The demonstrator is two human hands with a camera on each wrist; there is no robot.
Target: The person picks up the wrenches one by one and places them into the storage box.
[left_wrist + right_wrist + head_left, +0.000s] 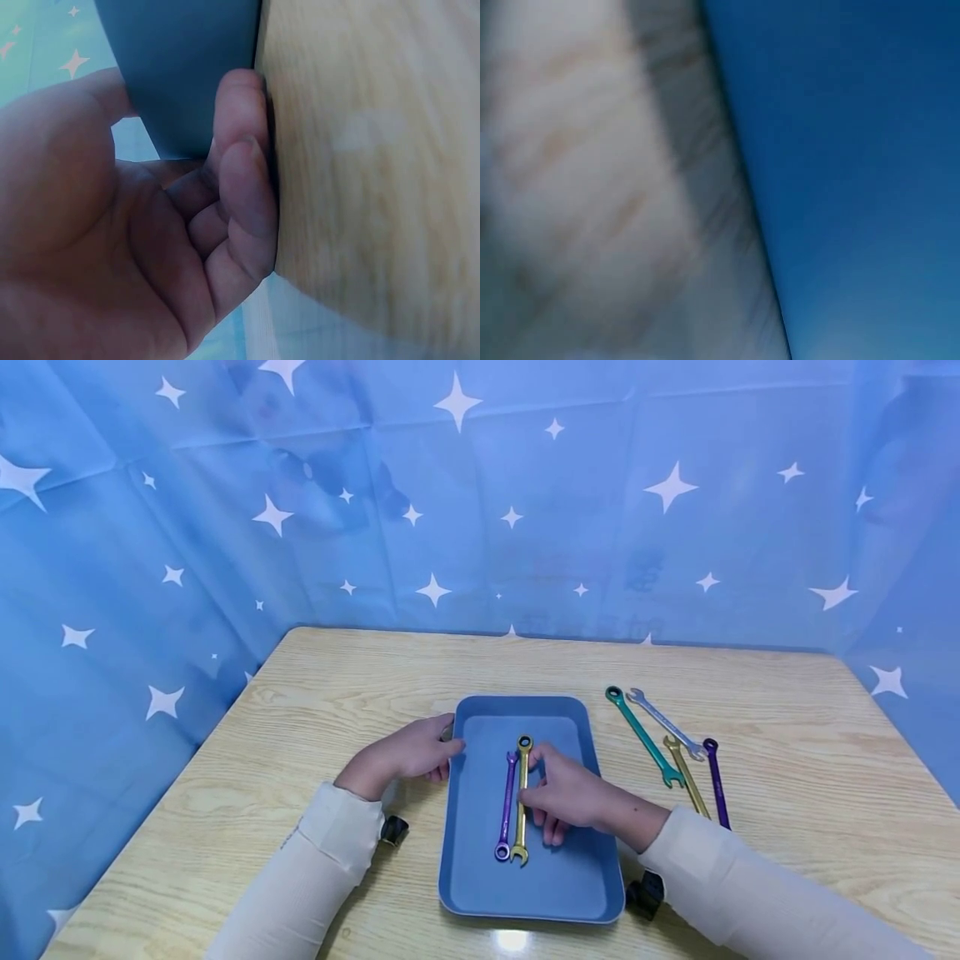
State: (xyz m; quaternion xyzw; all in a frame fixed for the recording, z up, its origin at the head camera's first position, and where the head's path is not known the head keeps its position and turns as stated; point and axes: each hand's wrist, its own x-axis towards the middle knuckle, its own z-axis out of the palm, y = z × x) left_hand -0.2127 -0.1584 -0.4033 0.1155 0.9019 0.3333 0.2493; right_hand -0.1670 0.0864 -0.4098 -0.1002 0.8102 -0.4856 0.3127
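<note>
Pinch on the gold wrench (521, 822)
I have the left hand (411, 752) gripping the blue tray (570, 885) at ten o'clock — the right hand (566, 793), slanting in from four, holds the wrench mid-tray.

Brightly, evenly lit in the head view, with 1 white glare patch (512, 940) on the table (360, 693); dimmer and softer in the left wrist view, heavily blurred in the right.

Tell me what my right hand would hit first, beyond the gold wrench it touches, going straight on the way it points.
Probably the purple wrench in the tray, beside the gold wrench, though your right hand could pass above it; height is unclear.
</note>
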